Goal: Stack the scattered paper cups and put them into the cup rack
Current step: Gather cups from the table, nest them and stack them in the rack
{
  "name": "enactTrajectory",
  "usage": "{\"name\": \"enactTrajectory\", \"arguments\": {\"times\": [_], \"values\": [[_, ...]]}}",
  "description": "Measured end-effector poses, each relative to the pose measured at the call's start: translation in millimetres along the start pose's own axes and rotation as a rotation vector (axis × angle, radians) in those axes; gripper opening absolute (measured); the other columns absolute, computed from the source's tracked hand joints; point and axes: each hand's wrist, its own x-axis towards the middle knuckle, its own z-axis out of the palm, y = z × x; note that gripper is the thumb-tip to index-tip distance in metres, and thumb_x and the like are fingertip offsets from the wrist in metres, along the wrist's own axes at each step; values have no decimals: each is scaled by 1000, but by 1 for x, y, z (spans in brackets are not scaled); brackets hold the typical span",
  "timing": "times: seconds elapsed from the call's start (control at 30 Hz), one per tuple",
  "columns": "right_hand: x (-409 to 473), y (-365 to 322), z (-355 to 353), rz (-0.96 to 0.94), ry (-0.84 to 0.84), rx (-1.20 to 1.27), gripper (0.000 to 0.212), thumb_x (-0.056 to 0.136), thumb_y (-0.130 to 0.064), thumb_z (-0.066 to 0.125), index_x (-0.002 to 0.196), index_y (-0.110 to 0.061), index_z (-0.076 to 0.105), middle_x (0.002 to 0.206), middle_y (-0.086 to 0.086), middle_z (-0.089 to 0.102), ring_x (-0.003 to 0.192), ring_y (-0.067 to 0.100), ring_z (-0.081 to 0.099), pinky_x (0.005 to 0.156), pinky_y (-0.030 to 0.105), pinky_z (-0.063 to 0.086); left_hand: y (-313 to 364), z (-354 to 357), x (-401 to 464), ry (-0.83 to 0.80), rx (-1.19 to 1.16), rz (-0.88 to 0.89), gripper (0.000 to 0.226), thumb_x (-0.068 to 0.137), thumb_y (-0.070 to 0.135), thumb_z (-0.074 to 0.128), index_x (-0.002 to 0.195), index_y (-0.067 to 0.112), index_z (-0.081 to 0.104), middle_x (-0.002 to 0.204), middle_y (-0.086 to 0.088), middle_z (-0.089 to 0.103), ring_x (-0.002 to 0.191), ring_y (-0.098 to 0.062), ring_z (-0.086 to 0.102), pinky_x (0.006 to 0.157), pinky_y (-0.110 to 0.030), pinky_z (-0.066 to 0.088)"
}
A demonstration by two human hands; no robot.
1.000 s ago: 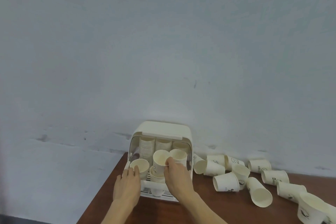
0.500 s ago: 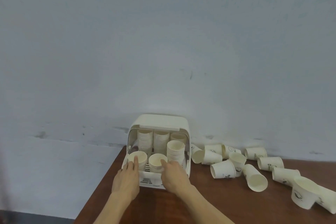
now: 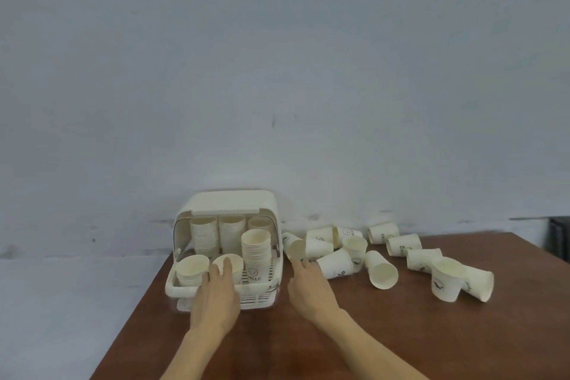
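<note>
On the brown table [image 3: 401, 342], against the pale wall [image 3: 277, 71], the cream cup rack [image 3: 229, 203] is standing with its front open, and I am counting six stacks of paper cups inside it: three tall ones along the back and three in front. Of the front three, the right stack [image 3: 255, 251] is rising tallest and showing a small printed face near its base, the middle stack [image 3: 229, 262] is sitting low, and the left stack [image 3: 192, 267] is sitting low as well.

I am resting my left hand [image 3: 216, 296] over the rack's front rim, fingers straight and loosely spread, with the fingertips touching the rim of the middle front stack. I am gripping nothing with it.

I am reaching my right hand [image 3: 308, 287] out flat over the table just to the right of the rack, fingers extended and slightly apart, holding nothing. Its fingertips are lying just beside the nearest fallen cup [image 3: 294, 248], and I cannot tell whether they are touching it.

To the right of the rack, the scattered cups [image 3: 379, 268] are lying in a loose cluster near the wall. I am counting about eleven of them, though some are overlapping and the far ones are blurring together. Most are lying on their sides; one near the right end [image 3: 445, 279] is standing upright with another tipped over against it.
</note>
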Motion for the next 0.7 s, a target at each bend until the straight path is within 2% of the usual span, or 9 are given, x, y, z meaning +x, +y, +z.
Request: {"name": "enactTrajectory", "arguments": {"times": [0.17, 0.3, 0.43, 0.5, 0.63, 0.7], "values": [[-14, 49, -26, 118, 1, -64, 37, 88, -10, 39, 124, -12, 47, 109, 9, 57, 101, 27, 50, 83, 36, 40, 45, 1, -5, -6, -80, 94, 58, 90, 20, 46, 143, 19, 25, 123, -6, 42, 109, -26, 50, 81, -38, 49], [-25, 81, -48, 189, -1, -55, 35, 88, -10, 41, 122, -11, 48, 109, 9, 60, 97, 26, 55, 79, 35, 43, 79, 9, -8, -43, -110, 162, 63, 93, 25, 45, 149, 21, 15, 129, -5, 41, 110, -24, 52, 84, -37, 50], [-40, 115, -71, 269, 49, -58, 26, 88, -10, 41, 112, -12, 50, 101, 7, 58, 93, 25, 56, 69, 31, 41, 114, 21, -12, -98, -105, 240, 58, 93, 22, 42, 148, 20, 22, 133, -5, 41, 113, -23, 52, 86, -36, 49], [-48, 134, -80, 314, 58, -80, 29, 86, -11, 41, 113, -14, 50, 104, 6, 60, 96, 27, 57, 70, 31, 40, 133, 26, -15, -129, -71, 290, 58, 94, 23, 41, 148, 20, 22, 130, -4, 41, 112, -22, 51, 85, -36, 48], [-60, 168, -99, 387, 60, -116, 32, 88, -10, 43, 120, -11, 49, 110, 7, 62, 100, 25, 57, 81, 36, 46, 169, 39, -18, -231, -39, 389, 57, 94, 24, 41, 147, 22, 22, 130, -4, 40, 116, -23, 47, 86, -38, 48], [-65, 186, -106, 431, 57, -126, 31, 89, -10, 43, 119, -8, 48, 107, 7, 59, 96, 22, 54, 77, 31, 41, 186, 47, -20, -283, -29, 426, 58, 94, 25, 41, 148, 23, 21, 137, -5, 37, 122, -24, 44, 90, -40, 47]]}}
